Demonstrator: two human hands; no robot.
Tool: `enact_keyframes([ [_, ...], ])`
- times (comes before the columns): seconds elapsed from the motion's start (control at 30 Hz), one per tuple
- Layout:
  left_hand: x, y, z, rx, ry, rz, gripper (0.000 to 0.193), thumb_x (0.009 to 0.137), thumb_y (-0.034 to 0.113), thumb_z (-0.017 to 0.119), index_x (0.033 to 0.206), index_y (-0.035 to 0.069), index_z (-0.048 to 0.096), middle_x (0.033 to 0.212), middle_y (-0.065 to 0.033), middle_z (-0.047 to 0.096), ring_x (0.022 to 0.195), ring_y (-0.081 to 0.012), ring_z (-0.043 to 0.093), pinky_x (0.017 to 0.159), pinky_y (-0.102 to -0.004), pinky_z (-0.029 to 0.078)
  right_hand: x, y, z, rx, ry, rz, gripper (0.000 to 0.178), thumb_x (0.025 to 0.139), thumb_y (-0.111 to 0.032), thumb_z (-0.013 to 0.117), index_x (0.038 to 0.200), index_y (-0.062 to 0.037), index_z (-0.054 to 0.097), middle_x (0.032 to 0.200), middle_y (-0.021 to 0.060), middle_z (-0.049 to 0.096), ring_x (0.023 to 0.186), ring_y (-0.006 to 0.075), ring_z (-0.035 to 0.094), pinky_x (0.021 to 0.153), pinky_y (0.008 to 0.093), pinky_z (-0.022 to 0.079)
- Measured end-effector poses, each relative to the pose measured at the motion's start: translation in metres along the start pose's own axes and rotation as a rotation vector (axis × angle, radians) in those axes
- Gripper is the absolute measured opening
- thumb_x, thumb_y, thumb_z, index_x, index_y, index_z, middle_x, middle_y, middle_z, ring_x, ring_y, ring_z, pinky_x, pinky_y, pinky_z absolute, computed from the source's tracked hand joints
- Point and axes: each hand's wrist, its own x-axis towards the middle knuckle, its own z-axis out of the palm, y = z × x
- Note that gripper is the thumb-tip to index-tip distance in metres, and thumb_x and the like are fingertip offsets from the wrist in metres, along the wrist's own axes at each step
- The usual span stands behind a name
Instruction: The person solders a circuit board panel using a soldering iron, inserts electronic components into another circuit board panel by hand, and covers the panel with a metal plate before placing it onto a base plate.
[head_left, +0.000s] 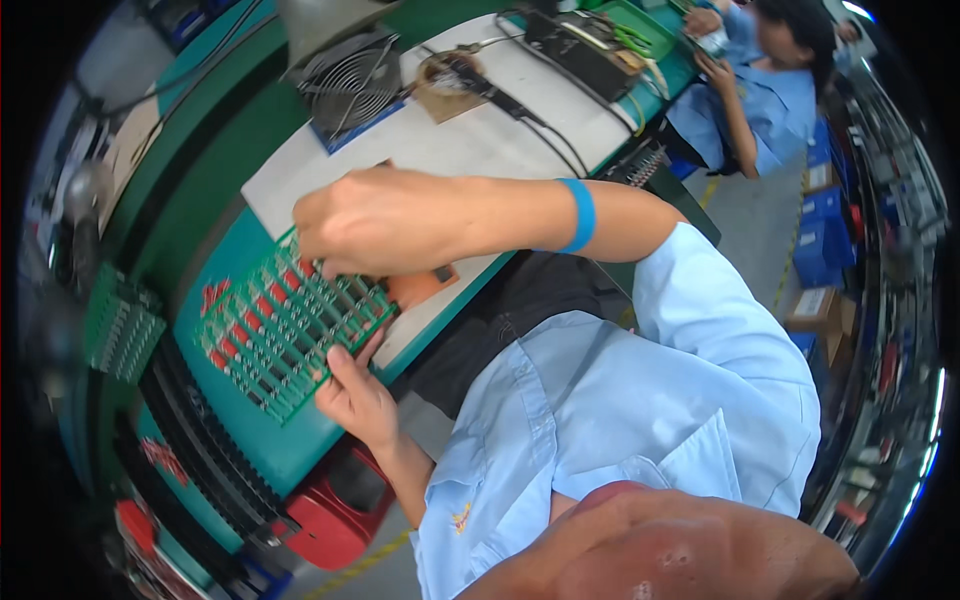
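Note:
A green circuit board panel (292, 335) with rows of red components and metal leads lies tilted over the teal bench mat. My left hand (358, 398) grips its near edge, thumb on top and fingers partly hidden beneath. Over the panel's upper right part is my right hand (360, 222), a blue band (579, 215) around its forearm. Its fingers are pinched together close to a red component (305, 267); whatever is between the fingertips is hidden. An orange-brown flat piece (422, 287) shows under the right wrist, beside the panel.
Loose red parts (213, 296) lie on the mat. Black rails (205, 440) run along the left, near another green panel (122, 325). Behind are a fan (352, 88), a cabled black tool (468, 75) and a black box (578, 52). A co-worker (765, 95) sits far right; a red stool (335, 520) stands below.

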Motion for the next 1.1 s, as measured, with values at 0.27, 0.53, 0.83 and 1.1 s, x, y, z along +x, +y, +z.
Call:
enact_keyframes([
  [0.27, 0.000, -0.005, -0.007, -0.137, -0.063, 0.006, 0.029, 0.107, 0.020, 0.049, 0.116, -0.006, 0.059, 0.114, -0.0186, 0.067, 0.099, -0.0257, 0.069, 0.087, -0.0405, 0.060, -0.008, 0.029, 0.022, 0.195, 0.444, -0.067, 0.023, 0.078, -0.018, 0.078, 0.093, -0.0018, 0.070, 0.086, 0.0088, 0.066, 0.067, 0.0256, 0.064, 0.061, 0.0329, 0.054],
  [0.53, -0.006, 0.003, -0.007, -0.113, 0.031, 0.005, 0.029, 0.108, 0.021, 0.047, 0.114, -0.006, 0.057, 0.113, -0.0187, 0.066, 0.096, -0.0226, 0.069, 0.090, -0.0409, 0.059, 0.001, 0.026, 0.031, 0.596, 0.285, 0.172, 0.032, 0.074, -0.025, 0.078, 0.096, -0.0020, 0.073, 0.079, 0.0088, 0.072, 0.066, 0.0234, 0.067, 0.064, 0.0327, 0.055],
  [0.83, -0.015, 0.033, -0.051, 0.023, 0.121, 0.041, 0.034, 0.107, 0.026, 0.048, 0.116, -0.004, 0.060, 0.111, -0.0179, 0.067, 0.100, -0.0243, 0.067, 0.097, -0.0408, 0.053, 0.049, 0.002, 0.060, 0.624, 0.223, 0.005, 0.027, 0.084, -0.029, 0.069, 0.097, -0.0049, 0.073, 0.081, 0.0090, 0.073, 0.073, 0.0268, 0.069, 0.067, 0.0362, 0.055],
  [1.1, -0.041, 0.037, -0.074, -0.043, 0.397, 0.082, 0.031, 0.105, 0.018, 0.050, 0.127, -0.004, 0.054, 0.115, -0.0182, 0.067, 0.100, -0.0258, 0.069, 0.093, -0.0427, 0.056, 0.065, 0.031, 0.071, 0.198, -0.126, 0.066, 0.020, 0.090, -0.017, 0.063, 0.098, -0.0007, 0.073, 0.080, 0.0130, 0.072, 0.068, 0.0286, 0.067, 0.068, 0.0380, 0.054],
])
